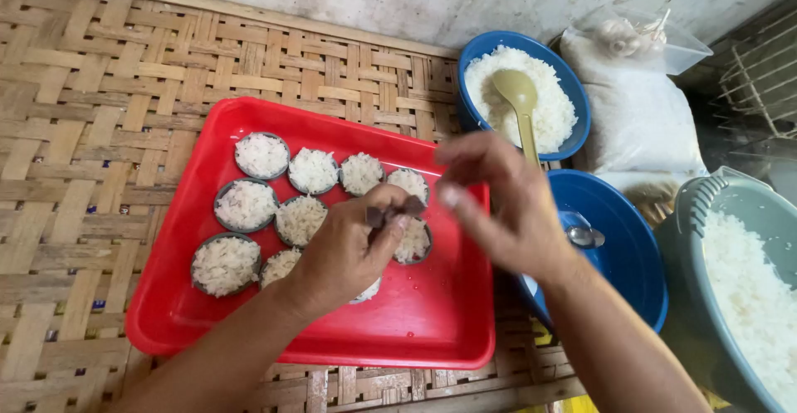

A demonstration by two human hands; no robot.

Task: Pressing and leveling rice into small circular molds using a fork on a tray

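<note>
Visibly, left hand point(349, 251) fingers point(388, 214) pinch a small dark mold point(411, 207).

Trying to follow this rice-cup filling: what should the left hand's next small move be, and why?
Probably lower the pinch and drop it onto the rice cup just below. The left hand holds something small and dark at its fingertips over the red tray, and the cups there show only white rice.

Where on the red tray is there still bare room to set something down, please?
The red tray is bare along its front edge and right front corner, beyond the rice cups. Its back left is crowded with cups. The left hand covers the middle; the right hand hovers over the right edge.
</note>
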